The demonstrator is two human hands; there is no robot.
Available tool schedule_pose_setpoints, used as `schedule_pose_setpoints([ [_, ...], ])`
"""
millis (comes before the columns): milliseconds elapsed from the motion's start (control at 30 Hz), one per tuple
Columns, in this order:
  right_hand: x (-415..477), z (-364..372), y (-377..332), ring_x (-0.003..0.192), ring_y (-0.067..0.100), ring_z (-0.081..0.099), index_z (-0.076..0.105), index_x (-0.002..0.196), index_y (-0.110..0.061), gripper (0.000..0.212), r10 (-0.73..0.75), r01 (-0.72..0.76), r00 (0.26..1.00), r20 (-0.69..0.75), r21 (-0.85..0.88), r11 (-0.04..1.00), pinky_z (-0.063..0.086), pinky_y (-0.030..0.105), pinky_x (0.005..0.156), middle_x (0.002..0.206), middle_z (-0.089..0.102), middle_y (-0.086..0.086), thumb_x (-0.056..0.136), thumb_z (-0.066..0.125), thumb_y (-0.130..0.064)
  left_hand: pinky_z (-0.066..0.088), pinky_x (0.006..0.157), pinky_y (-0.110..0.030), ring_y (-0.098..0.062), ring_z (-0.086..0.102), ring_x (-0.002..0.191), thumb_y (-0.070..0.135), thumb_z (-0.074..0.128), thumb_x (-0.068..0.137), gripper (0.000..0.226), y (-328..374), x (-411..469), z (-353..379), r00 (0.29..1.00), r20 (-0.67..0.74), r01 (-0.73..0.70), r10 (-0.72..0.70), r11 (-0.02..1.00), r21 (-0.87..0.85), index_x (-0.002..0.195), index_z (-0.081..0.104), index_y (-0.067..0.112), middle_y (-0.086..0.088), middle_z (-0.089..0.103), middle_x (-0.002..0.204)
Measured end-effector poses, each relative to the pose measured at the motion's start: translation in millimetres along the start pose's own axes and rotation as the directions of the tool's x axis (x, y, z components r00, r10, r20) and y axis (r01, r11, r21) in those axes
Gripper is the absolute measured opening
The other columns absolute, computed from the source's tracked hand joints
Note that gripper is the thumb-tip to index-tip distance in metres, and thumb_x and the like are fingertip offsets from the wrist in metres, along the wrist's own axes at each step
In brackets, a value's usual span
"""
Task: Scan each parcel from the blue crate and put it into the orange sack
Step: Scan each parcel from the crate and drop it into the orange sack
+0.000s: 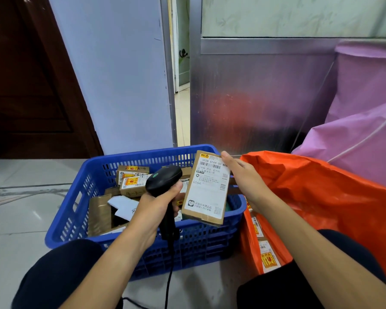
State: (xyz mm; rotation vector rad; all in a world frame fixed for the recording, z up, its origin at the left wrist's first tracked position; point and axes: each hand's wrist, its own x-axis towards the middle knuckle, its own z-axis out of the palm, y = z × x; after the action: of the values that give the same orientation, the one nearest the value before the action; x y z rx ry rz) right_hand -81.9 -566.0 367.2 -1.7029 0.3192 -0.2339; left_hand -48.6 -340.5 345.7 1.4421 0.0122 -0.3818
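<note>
While the left hand [156, 204] is wrapped round the grip of a black corded scanner [164, 179], the right hand [247, 181] pinches a labelled brown parcel [206, 188] by its right edge, holding it upright above the blue crate [198, 241] with the label beside the scanner head. This looks like the scanning step. Next, the parcel must swing right and drop into the open mouth of the orange sack [321, 197], where other boxes [267, 257] lie. More cartons [132, 181] fill the crate. Crate and sack sit on a pale tiled floor [20, 208], in front of a metal panel [254, 97], with purple sacks [366, 108] on the right and a dark door [20, 85] on the left.
</note>
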Motion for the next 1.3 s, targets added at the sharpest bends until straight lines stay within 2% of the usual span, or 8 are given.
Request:
schedule_pose_setpoints([
  [200, 0.3, -3.4, 0.2, 0.092, 0.015, 0.077, 0.07, 0.113, -0.009, 0.056, -0.011, 0.011, 1.0, -0.01, -0.009, 1.0, 0.054, 0.02, 0.07, 0.098, 0.08, 0.0, 0.1, 0.05, -0.06, 0.05, 0.069, -0.034, -0.015, 0.055, 0.062, 0.037, 0.084, 0.082, 0.037, -0.9, -3.3, 5.9, 0.997, 0.083, 0.001, -0.004, 0.999, 0.039, 0.108, 0.077, 0.01, -0.003, 0.072, 0.073],
  [333, -0.3, -3.7, -0.1, 0.092, 0.013, 0.077, 0.071, 0.112, -0.011, 0.055, -0.022, 0.022, 1.0, -0.005, -0.016, 1.0, 0.056, 0.027, 0.08, 0.098, 0.08, -0.001, 0.099, 0.051, -0.06, 0.05, 0.067, -0.031, -0.012, 0.056, 0.06, 0.036, 0.086, 0.081, 0.038, -1.4, -6.7, 9.1, 0.994, 0.108, 0.019, -0.024, 0.999, 0.048, 0.108, 0.079, 0.011, -0.006, 0.081, 0.089],
  [467, -1.2, -3.3, -1.1, 0.094, 0.014, 0.076, 0.07, 0.114, -0.01, 0.059, -0.005, 0.005, 1.0, 0.026, -0.014, 1.0, 0.058, 0.033, 0.088, 0.099, 0.079, -0.001, 0.096, 0.052, -0.064, 0.048, 0.063, -0.03, -0.013, 0.053, 0.058, 0.033, 0.086, 0.082, 0.035, -3.9, -5.5, 10.9, 0.997, 0.078, -0.015, 0.011, 0.998, 0.059, 0.105, 0.079, 0.008, -0.008, 0.08, 0.089],
  [667, -4.6, 0.1, 4.8, 0.104, 0.018, 0.075, 0.058, 0.131, -0.027, 0.064, 0.141, -0.116, 0.949, 0.281, -0.104, 0.988, 0.057, 0.048, 0.099, 0.112, 0.078, -0.004, 0.082, 0.071, -0.066, 0.048, 0.06, -0.028, -0.014, 0.053, 0.058, 0.031, 0.088, 0.081, 0.033, -2.4, -2.6, 10.4, 0.997, -0.068, -0.043, 0.043, 0.999, 0.005, 0.098, 0.077, 0.006, -0.011, 0.074, 0.076],
  [767, -12.7, 7.5, 4.7, 0.102, 0.027, 0.076, 0.062, 0.127, -0.025, 0.042, 0.203, -0.131, 0.874, 0.441, -0.189, 0.973, 0.06, 0.046, 0.094, 0.112, 0.078, 0.003, 0.094, 0.066, -0.052, 0.051, 0.07, -0.037, -0.022, 0.061, 0.07, 0.037, 0.089, 0.079, 0.038, -2.4, 0.2, 10.9, 0.994, -0.096, -0.059, 0.056, 0.998, -0.025, 0.102, 0.079, 0.009, -0.018, 0.079, 0.089],
  [867, -19.9, 15.8, 5.9, 0.097, 0.033, 0.076, 0.064, 0.121, -0.025, 0.034, 0.198, -0.079, 0.838, 0.509, -0.245, 0.966, 0.06, 0.046, 0.093, 0.108, 0.078, 0.008, 0.097, 0.065, -0.049, 0.056, 0.08, -0.043, -0.027, 0.069, 0.082, 0.038, 0.087, 0.081, 0.038, -1.5, 1.8, 10.5, 0.993, -0.101, -0.064, 0.059, 0.997, -0.053, 0.11, 0.078, 0.015, -0.008, 0.082, 0.094],
  [1067, -8.0, -1.2, -1.7, 0.097, 0.02, 0.077, 0.06, 0.129, -0.017, 0.054, 0.128, -0.057, 0.931, 0.342, -0.21, 0.976, 0.06, 0.046, 0.094, 0.113, 0.078, -0.001, 0.088, 0.076, -0.049, 0.051, 0.074, -0.04, -0.018, 0.059, 0.063, 0.041, 0.085, 0.084, 0.035, -4.1, 4.6, 13.9, 0.994, -0.111, -0.034, 0.025, 0.996, -0.079, 0.108, 0.077, 0.018, -0.014, 0.072, 0.086],
  [1300, 15.4, -59.4, 0.0, 0.094, 0.016, 0.074, 0.068, 0.122, -0.016, 0.034, 0.048, -0.049, 0.998, -0.035, -0.025, 0.999, 0.062, 0.038, 0.08, 0.107, 0.079, -0.002, 0.096, 0.07, -0.037, 0.051, 0.069, -0.035, -0.017, 0.055, 0.062, 0.026, 0.081, 0.09, 0.019, -7.5, 1.9, 30.0, 0.995, -0.091, -0.037, 0.028, 0.995, -0.094, 0.104, 0.076, 0.014, -0.005, 0.073, 0.083],
])
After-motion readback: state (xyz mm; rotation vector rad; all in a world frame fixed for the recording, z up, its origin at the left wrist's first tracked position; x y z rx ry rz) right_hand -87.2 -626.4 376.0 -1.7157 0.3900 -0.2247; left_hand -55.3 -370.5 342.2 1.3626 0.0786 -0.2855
